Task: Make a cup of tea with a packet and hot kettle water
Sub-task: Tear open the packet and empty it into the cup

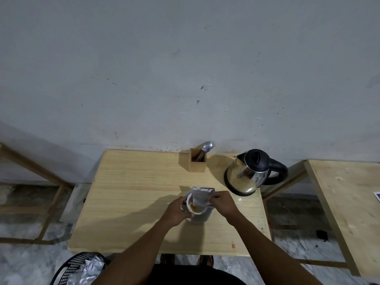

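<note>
The counter (pixel 131 194) was pale, matt wood with a visible grain, and the cutlery box (pixel 197 163) looked like the same wood. The kettle (pixel 247 175) had a mirror-polished metal body with a black plastic lid and handle. The packet (pixel 202 196) was crinkled silvery foil, the cup (pixel 198 212) smooth and white.

No readable text anywhere; packet (pixel 202 196) print too blurry to read.
</note>
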